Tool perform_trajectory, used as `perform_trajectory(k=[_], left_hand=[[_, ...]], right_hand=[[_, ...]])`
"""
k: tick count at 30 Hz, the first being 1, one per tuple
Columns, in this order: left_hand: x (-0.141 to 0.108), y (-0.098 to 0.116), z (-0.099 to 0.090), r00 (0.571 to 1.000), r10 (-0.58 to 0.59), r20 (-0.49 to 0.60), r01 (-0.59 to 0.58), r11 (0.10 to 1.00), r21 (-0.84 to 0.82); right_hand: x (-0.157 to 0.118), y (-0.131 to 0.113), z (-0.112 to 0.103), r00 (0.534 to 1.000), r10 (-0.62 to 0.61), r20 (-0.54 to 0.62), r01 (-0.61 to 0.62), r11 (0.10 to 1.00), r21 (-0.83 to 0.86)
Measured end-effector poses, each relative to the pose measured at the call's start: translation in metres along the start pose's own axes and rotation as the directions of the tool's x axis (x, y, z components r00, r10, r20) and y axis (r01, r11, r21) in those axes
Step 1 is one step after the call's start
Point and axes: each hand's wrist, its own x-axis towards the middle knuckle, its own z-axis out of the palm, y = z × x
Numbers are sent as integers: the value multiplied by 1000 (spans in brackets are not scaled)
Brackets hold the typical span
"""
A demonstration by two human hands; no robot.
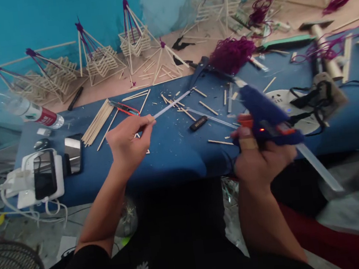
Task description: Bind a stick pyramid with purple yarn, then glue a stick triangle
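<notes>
My left hand (131, 140) pinches the near end of a thin translucent stick (171, 105), whose far end points up and right over the blue table surface (168, 153). In my right hand (261, 159) is a blue glue gun (263, 111) with a small red light lit, its nozzle pointing up and left. A clear glue stick (319, 167) sticks out of the gun's back end. Beneath and beyond the hands lie short wooden sticks (208, 108), a black marker-like block (198, 123) and another translucent stick (213, 118).
Wooden stick models with purple thread (133, 39) line the wall. Left are a bottle (29, 109), phones (73, 154), a white power strip (58, 175) and a stick bundle (98, 122). Right are purple yarn (233, 53), a hammer (326, 51) and a white plate (307, 123).
</notes>
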Motion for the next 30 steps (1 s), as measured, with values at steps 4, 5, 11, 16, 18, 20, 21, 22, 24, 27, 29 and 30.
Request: perform_trajectory(k=[4,5,11,16,18,20,21,22,24,27,29,30], left_hand=[[25,-6,20,983,-148,112,168,965,-202],[33,-8,28,972,-184,147,217,942,-257],[62,-18,82,911,-191,367,307,906,-291],[54,-25,67,922,-168,350,176,984,11],[44,-30,45,944,-154,292,146,988,48],[31,-36,20,964,-123,234,105,990,89],[23,-39,7,971,-96,219,72,991,112],[14,-43,-4,974,-59,217,31,991,129],[-4,-52,-24,985,-30,168,4,988,152],[-35,-61,-46,984,-12,179,-24,980,196],[-56,-64,-55,986,-40,165,0,972,235],[-66,-64,-57,986,-66,150,26,967,254]], right_hand=[[-5,-15,-4,967,84,-241,-28,973,228],[-6,-15,-5,965,73,-253,-13,974,228],[-20,-9,-19,983,116,-144,-73,959,274],[-29,-4,-28,980,194,51,-200,918,342],[-29,-3,-29,967,224,125,-255,881,398],[-29,-2,-28,954,242,179,-296,859,417],[-28,-2,-27,949,242,204,-308,856,416],[-28,-2,-26,946,235,224,-310,857,412],[-29,-2,-24,945,200,261,-295,866,404],[-34,-1,-17,932,125,341,-254,896,364],[-38,1,-12,915,84,395,-223,921,321],[-41,2,-8,903,70,424,-211,931,296]])
